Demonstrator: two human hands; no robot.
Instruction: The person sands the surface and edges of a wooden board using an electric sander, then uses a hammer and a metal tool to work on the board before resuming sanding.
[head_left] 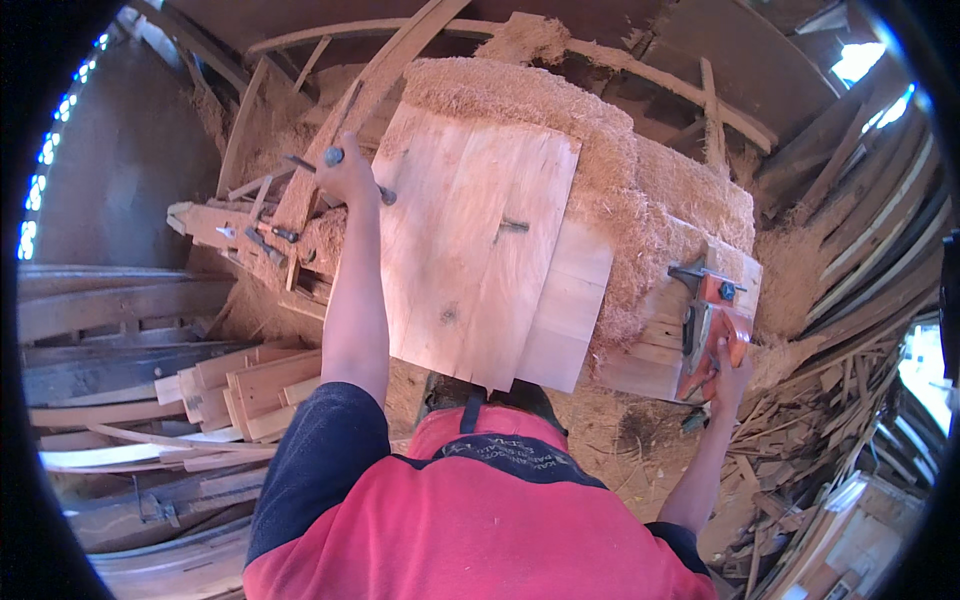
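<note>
The workbench (640, 370) spreads before the person, its front edge at the waist and its right edge just past the orange power tool. A wide wooden panel (465, 255) lies on it, left of the middle, its near edge stepped. Shavings (600, 150) bank along the panel's far edge and down its right side, filling much of the room toward the tool. A paler board (565, 315) shows along the panel's right edge. Left of the bench, stacked planks (265, 395) leave a narrow gap beside the left forearm. The orange power tool (712, 335) sits near the right edge, well apart from the panel; the right hand (728, 372) grasps it. The left hand (348, 178), by the panel's upper left edge, is closed around a dark metal tool (387, 196), its kind unclear. 2 dark marks (514, 227) show on the panel.
</note>
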